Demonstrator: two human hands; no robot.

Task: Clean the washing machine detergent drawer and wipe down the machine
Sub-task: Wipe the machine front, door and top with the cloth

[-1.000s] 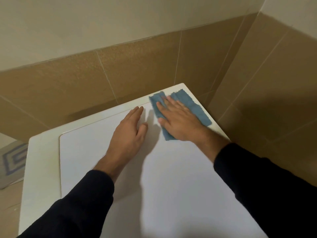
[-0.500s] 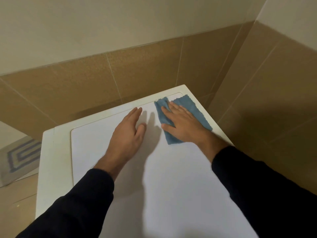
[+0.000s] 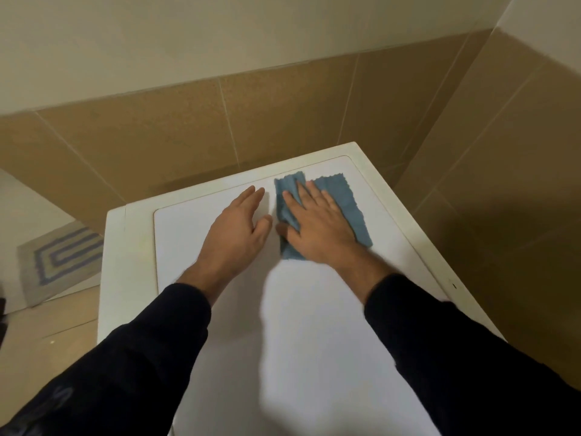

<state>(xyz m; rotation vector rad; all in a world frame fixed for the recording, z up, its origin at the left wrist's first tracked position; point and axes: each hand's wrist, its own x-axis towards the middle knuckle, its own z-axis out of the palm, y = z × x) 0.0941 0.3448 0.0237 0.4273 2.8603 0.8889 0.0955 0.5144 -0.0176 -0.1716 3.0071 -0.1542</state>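
The right hand [image 3: 317, 228] presses the folded blue microfibre cloth [image 3: 345, 199] flat, fingers straight. Unwiped white washing machine top [image 3: 314, 325] lies nearer the person; the left hand [image 3: 239, 228] rests flat beside it.

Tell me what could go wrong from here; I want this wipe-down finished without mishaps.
1. The blue cloth lies near the far right corner of the washing machine top, close to the tiled wall; a long stroke could push it over the edge into the gap.
2. The right hand presses it with flat fingers only, so it may bunch or slip out.
3. The left hand rests on the top and could leave smears.
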